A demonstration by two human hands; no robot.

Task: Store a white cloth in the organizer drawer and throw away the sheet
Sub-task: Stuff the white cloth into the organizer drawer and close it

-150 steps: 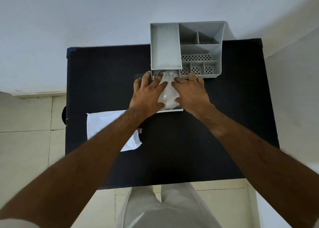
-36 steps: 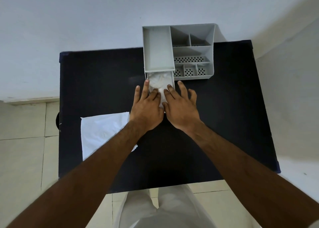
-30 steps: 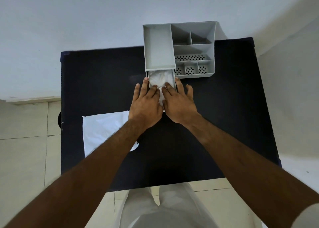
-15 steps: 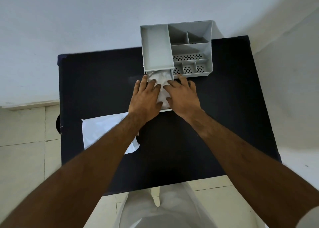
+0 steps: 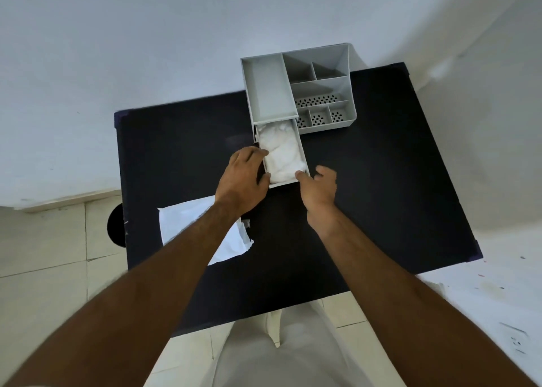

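Observation:
A grey organizer (image 5: 319, 93) stands at the far edge of the black table (image 5: 366, 199). Its drawer (image 5: 302, 149) is pulled out toward me, and the crumpled white cloth (image 5: 281, 152) lies inside it. My left hand (image 5: 242, 181) rests against the drawer's left wall and front corner. My right hand (image 5: 319, 188) touches the drawer's front right corner with its fingertips, the other fingers loosely curled. A white sheet (image 5: 187, 225) lies flat on the table's left side, partly hidden under my left forearm.
A white wall rises behind the table. Beige floor tiles (image 5: 44, 254) show on the left. A dark round object (image 5: 115, 225) pokes out past the table's left edge. My light trousers (image 5: 278, 354) are at the table's near edge.
Both hands have come off the top of the cloth and moved to the drawer's sides and front corners. The cloth now lies uncovered in the drawer.

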